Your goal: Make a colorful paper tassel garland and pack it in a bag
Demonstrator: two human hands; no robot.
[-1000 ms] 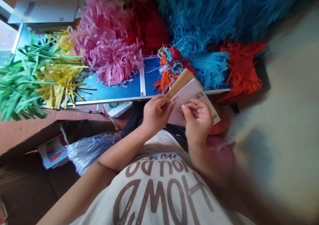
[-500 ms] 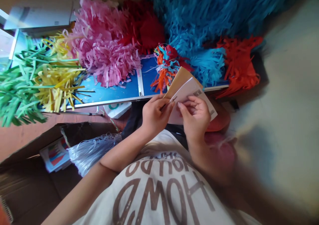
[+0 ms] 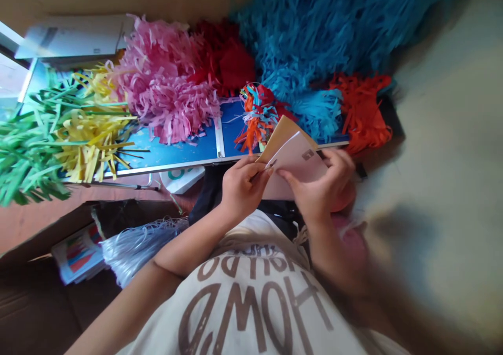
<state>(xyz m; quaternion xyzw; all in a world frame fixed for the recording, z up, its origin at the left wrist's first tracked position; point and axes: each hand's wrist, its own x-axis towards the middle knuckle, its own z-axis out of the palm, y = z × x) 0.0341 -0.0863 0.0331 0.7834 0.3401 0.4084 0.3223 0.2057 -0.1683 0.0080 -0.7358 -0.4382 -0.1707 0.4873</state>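
Note:
A white printed paper [image 3: 294, 158] lies against a tan card or envelope [image 3: 286, 130], both held in front of my body near the table's front edge. My left hand [image 3: 244, 185] pinches their left edge between thumb and fingers. Round the right edge of the white paper is my right hand [image 3: 322, 185], its thumb on the near face and its fingers curled at the far side. Just beyond the papers, a small bundle of multicoloured paper strips [image 3: 257, 114] rests on the blue table [image 3: 200, 153].
Fringed paper in green [image 3: 29, 151], yellow [image 3: 86, 140], pink [image 3: 168, 82], red [image 3: 231, 56], blue [image 3: 314, 35] and orange-red [image 3: 361, 114] covers much of the table. A paper stack [image 3: 74, 35] stands back left. Below left, a cardboard box [image 3: 35, 297] is beside clear plastic strands [image 3: 141, 245].
My right hand has moved from the middle of the white paper to its right edge and opened wider around it. My left hand keeps its pinch. The view has shifted slightly.

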